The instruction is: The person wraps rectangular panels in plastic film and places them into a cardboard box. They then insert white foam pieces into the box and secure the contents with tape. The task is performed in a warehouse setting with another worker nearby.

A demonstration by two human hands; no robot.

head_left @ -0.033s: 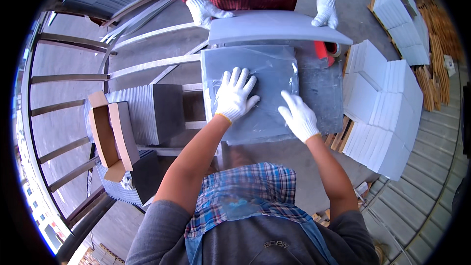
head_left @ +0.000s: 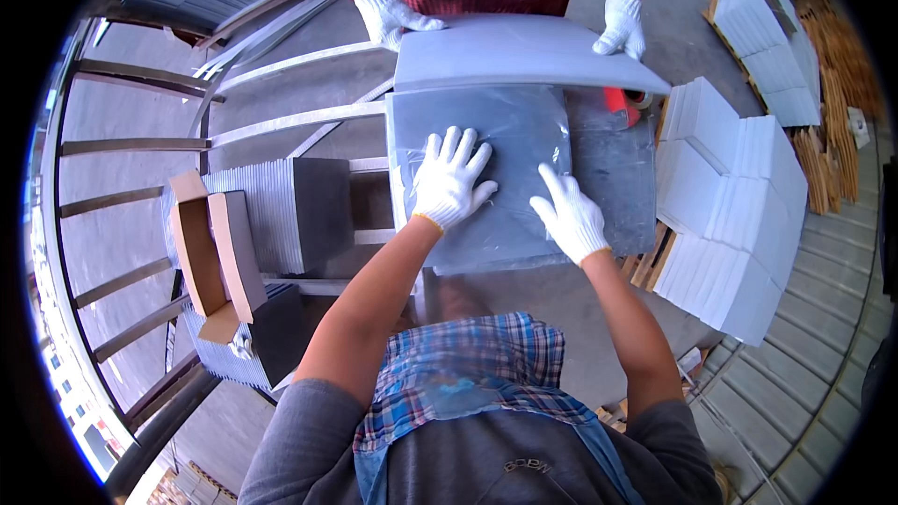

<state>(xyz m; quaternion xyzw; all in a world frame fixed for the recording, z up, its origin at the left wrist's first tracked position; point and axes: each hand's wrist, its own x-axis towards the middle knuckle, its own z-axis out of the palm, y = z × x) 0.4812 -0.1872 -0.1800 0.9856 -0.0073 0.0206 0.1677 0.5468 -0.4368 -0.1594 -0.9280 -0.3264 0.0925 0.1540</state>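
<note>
left hand [head_left: 452, 178] flat, open on bagged slab [head_left: 486, 168] | right hand [head_left: 569, 215] likewise

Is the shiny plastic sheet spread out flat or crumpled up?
Spread flat: the plastic sheet lies smooth over the grey slab, with the left hand and right hand pressing on it.

I see bright, even daylight with soft shadows, glare on the clear plastic film [head_left: 505, 145], and fisheye-bent, black-vignetted edges.

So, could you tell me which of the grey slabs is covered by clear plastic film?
The flat grey slab under both white-gloved hands; the co-worker's lifted slab above it is bare.
</note>
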